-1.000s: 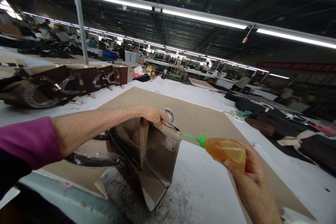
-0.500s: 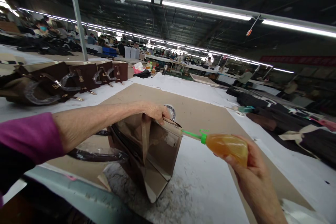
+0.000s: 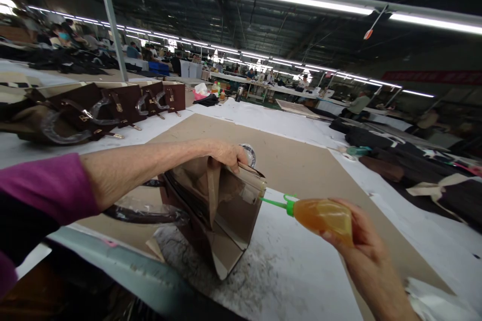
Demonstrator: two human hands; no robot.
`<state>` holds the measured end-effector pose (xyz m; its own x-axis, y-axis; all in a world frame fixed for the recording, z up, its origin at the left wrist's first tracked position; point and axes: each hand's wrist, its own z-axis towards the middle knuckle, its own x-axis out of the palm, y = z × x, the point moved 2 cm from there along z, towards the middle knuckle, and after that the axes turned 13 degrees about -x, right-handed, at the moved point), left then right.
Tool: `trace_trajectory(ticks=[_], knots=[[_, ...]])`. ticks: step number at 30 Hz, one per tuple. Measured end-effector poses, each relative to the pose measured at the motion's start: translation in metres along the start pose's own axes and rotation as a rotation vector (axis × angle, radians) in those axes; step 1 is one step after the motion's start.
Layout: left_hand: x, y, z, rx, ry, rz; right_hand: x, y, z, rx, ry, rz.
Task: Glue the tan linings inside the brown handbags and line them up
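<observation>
A dark brown handbag (image 3: 196, 230) with a beige lining lies tilted on the worktable, its side toward me. My left hand (image 3: 228, 154) is closed on the bag's upper edge, thumb and fingers pinching the panel. In my right hand (image 3: 357, 233) is a squeeze bottle (image 3: 320, 215) of amber liquid, with a green cap and a thin green nozzle. The nozzle tip is at the bag's beige side edge; I cannot tell whether it touches. One plastic-wrapped handle (image 3: 146, 213) sticks out to the left, and another wrapped loop (image 3: 248, 155) shows behind my left hand.
A row of similar brown bags (image 3: 120, 103) stands at the left. Farther back are a pink container (image 3: 201, 91) with white tissue, small bottles and a dark flask (image 3: 239, 94). Dark fabric pieces (image 3: 387, 155) lie along the right. Brown board (image 3: 286, 155) covers part of the white tabletop.
The bottle's nozzle has moved slightly down along the bag's side edge. My left hand keeps its hold on the bag, and the whole view has shifted a little.
</observation>
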<state>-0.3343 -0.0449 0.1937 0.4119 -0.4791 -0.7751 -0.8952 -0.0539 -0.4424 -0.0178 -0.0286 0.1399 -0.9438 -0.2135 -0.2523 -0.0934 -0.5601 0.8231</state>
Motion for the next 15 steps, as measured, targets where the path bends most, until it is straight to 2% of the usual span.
trace_trajectory(ticks=[7,15], knots=[[0.0,-0.001,-0.001,-0.009,-0.018,0.08,-0.001,-0.014,-0.017,0.028,0.08,-0.067],[0.003,-0.001,0.004,0.008,-0.031,0.06,0.005,-0.024,-0.033,-0.005,0.121,-0.128]])
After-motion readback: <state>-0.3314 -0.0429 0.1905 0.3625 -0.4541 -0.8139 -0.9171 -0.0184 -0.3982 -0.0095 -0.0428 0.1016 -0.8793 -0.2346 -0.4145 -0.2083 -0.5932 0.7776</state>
